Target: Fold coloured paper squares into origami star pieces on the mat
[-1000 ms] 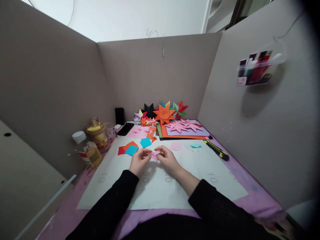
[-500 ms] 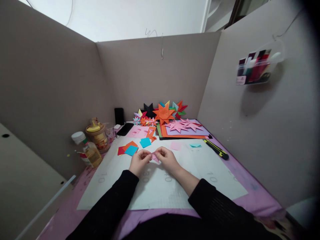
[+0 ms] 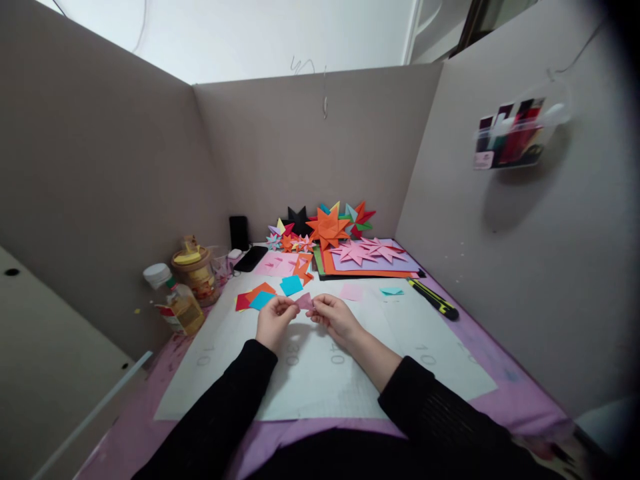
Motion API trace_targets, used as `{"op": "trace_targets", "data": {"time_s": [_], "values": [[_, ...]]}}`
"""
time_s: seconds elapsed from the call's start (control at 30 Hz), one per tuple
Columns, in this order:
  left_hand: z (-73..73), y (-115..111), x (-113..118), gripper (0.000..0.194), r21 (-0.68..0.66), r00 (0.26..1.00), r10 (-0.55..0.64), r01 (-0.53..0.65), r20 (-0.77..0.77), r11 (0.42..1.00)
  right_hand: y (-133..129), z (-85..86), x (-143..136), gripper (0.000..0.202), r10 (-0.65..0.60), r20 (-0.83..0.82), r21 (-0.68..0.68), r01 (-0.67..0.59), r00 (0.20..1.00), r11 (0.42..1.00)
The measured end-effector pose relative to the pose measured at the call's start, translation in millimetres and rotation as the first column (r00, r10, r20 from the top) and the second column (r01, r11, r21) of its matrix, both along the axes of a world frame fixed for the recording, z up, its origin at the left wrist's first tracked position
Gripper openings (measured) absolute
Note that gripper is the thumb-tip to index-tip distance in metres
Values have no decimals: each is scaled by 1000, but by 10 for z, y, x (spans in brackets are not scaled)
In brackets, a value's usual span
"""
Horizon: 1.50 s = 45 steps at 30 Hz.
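A small folded piece of pink paper (image 3: 305,302) is held up between my two hands, above the white mat (image 3: 330,387). My left hand (image 3: 275,323) pinches its left corner between thumb and fingers. On the other side my right hand (image 3: 336,316) grips the right edge, its fingers curled. Orange, red and blue paper squares (image 3: 262,300) lie just beyond my left hand. Past my right hand are a flat pink square (image 3: 351,292) and a folded teal paper (image 3: 392,291).
Folded paper stars (image 3: 329,227) stand against the back panel. A yellow-black cutter (image 3: 433,299) lies at the right. At the left are a glue bottle (image 3: 181,303), a lidded jar (image 3: 197,270) and a black phone (image 3: 251,259). Pink stars (image 3: 354,252) rest on stacked sheets.
The pink paper has turned and now stands up between my fingertips, rather than hanging below them. My hands have moved slightly apart.
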<state>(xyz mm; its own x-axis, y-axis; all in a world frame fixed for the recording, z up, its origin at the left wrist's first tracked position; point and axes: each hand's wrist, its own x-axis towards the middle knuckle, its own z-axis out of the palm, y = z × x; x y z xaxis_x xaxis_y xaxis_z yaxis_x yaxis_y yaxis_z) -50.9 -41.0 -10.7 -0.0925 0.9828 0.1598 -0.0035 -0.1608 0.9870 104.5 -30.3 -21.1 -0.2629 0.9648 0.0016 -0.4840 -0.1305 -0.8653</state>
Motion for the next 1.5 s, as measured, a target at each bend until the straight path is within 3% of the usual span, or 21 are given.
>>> {"op": "trace_targets", "data": {"time_s": [0.17,0.33,0.43,0.67,0.93,1.33,1.5], "values": [[-6,-6,11,20,2,1000,-9,9,-7,1000,4,5,9,21,19,-51,-52,-22,999,998],[21,-29,28,20,0,998,-65,65,-24,998,20,-16,31,18,31,-42,-13,-31,999,999],[53,-53,44,19,3,995,-87,88,-47,996,20,-13,36,17,12,27,39,-13,1000,999],[94,-93,66,20,-2,988,-149,149,-49,989,22,24,54,11,-129,268,305,43,955,952],[58,-55,35,23,4,986,-155,156,-59,988,-26,87,64,12,-176,334,368,44,926,929],[88,-73,49,24,-14,980,-193,193,-52,981,-18,43,94,13,-257,384,503,32,887,864],[97,-63,40,25,-19,981,-192,192,-33,981,-21,50,97,15,-239,421,494,0,875,869]]}}
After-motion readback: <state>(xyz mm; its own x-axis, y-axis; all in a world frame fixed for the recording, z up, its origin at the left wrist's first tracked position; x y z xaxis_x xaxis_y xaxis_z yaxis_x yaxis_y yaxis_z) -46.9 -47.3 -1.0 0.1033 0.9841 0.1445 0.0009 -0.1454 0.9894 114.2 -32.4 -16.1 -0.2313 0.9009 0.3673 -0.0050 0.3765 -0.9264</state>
